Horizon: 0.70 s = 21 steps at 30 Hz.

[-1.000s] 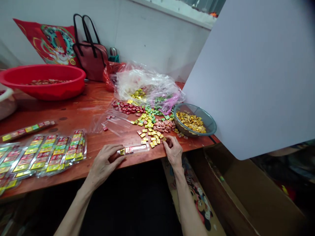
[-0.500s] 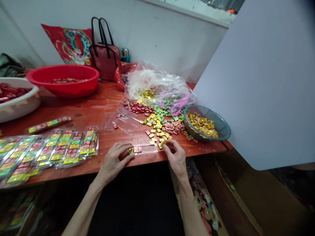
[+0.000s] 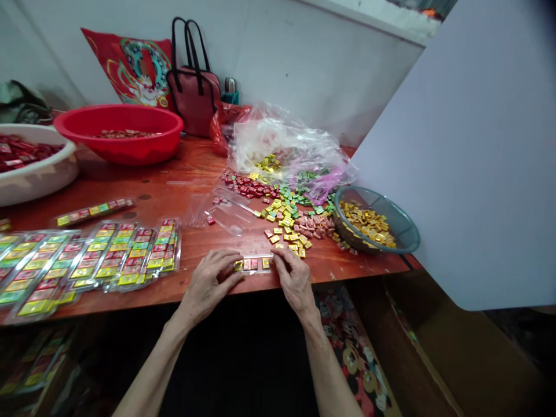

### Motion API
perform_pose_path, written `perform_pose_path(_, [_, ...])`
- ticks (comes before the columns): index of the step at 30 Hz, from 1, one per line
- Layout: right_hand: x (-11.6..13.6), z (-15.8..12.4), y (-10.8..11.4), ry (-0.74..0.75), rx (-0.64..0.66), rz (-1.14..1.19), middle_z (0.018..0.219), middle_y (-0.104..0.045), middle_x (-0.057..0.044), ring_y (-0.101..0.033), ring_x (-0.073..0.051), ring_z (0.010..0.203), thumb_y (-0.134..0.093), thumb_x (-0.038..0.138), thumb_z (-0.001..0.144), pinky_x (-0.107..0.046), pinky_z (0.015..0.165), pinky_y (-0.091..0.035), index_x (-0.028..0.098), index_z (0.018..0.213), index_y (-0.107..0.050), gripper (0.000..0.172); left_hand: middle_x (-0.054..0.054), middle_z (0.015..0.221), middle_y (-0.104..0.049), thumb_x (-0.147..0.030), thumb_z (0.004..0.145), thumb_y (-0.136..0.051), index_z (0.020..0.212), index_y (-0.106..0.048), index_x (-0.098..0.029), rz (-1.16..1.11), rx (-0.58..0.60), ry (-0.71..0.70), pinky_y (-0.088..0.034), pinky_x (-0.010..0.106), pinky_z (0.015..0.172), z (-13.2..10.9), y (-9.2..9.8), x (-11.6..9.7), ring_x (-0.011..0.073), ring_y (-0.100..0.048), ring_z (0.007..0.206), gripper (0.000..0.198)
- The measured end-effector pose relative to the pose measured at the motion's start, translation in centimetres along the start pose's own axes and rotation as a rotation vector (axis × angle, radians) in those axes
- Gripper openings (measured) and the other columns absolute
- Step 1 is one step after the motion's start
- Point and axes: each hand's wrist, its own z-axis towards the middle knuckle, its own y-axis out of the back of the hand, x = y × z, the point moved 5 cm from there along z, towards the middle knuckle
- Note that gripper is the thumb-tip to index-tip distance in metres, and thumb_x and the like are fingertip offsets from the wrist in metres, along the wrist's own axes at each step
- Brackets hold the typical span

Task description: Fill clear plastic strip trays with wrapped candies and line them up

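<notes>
A narrow clear plastic tray (image 3: 259,270) lies near the table's front edge with several small foil-wrapped pieces in it. My left hand (image 3: 212,279) grips its left end between thumb and fingers. At the tray's right end is my right hand (image 3: 294,282), fingers curled in and tips on the plastic. A yellow wrapped piece (image 3: 266,263) sits inside, beside the right fingertips; two red-and-white pieces (image 3: 251,264) lie further left, and another yellow piece (image 3: 238,265) is by my left fingers. Loose yellow pieces (image 3: 299,238) are scattered just beyond my right hand.
Filled clear packs (image 3: 141,255) lie in a row at left. A red basin (image 3: 125,147) and white basin (image 3: 39,179) stand behind. A grey-green basket (image 3: 402,229) of gold pieces sits right, before a pale panel (image 3: 469,174). Clear bags (image 3: 278,136) cover piles at the back.
My right hand has moved left to the tray's right end. The yellow piece it pinched now lies in the tray. My left hand keeps its hold. The view has shifted slightly.
</notes>
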Motion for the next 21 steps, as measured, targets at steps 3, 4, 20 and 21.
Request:
perform_pose_path(3, [-0.7, -0.2, 0.1, -0.054, -0.02, 0.058, 0.098, -0.07, -0.005, -0.067, -0.016, 0.083, -0.044, 0.023, 0.093, -0.027, 0.076, -0.053, 0.02, 0.108, -0.066, 0.026, 0.007, 0.112, -0.065, -0.038, 0.086, -0.062, 0.114, -0.061, -0.024, 0.01, 0.0, -0.003, -0.046, 0.044, 0.093, 0.0, -0.1, 0.1, 0.0262, -0.055, 0.108, 0.032])
perform_pose_path(4, [-0.8, -0.3, 0.0, -0.056, -0.019, 0.046, 0.097, -0.071, -0.005, -0.067, -0.016, 0.082, -0.045, 0.023, 0.093, -0.027, 0.076, -0.053, 0.02, 0.109, -0.065, 0.026, 0.007, 0.112, -0.065, -0.038, 0.085, -0.063, 0.114, -0.062, -0.024, 0.011, 0.0, -0.003, -0.046, 0.043, 0.092, 0.1, -0.1, 0.1, 0.0259, -0.055, 0.108, 0.032])
perform_pose_path(20, [-2.4, 9.1, 5.6, 0.075, -0.088, -0.259, 0.094, -0.072, -0.006, -0.065, -0.018, 0.081, -0.05, 0.026, 0.09, -0.028, 0.073, -0.048, 0.019, 0.098, -0.068, 0.022, 0.006, 0.113, -0.064, -0.042, 0.085, -0.063, 0.111, -0.064, -0.025, 0.023, -0.042, -0.036, -0.05, 0.039, 0.089, -0.1, -0.3, 0.8, 0.0251, -0.058, 0.105, 0.031])
perform_pose_path(21, [-3.3, 10.6, 6.0, 0.057, -0.089, -0.317, 0.092, -0.071, -0.006, -0.064, -0.018, 0.079, -0.051, 0.026, 0.089, -0.028, 0.073, -0.047, 0.018, 0.095, -0.069, 0.021, 0.006, 0.113, -0.064, -0.042, 0.085, -0.063, 0.111, -0.064, -0.025, 0.026, -0.043, -0.036, -0.05, 0.039, 0.089, -0.1, -0.3, 0.8, 0.025, -0.058, 0.105, 0.031])
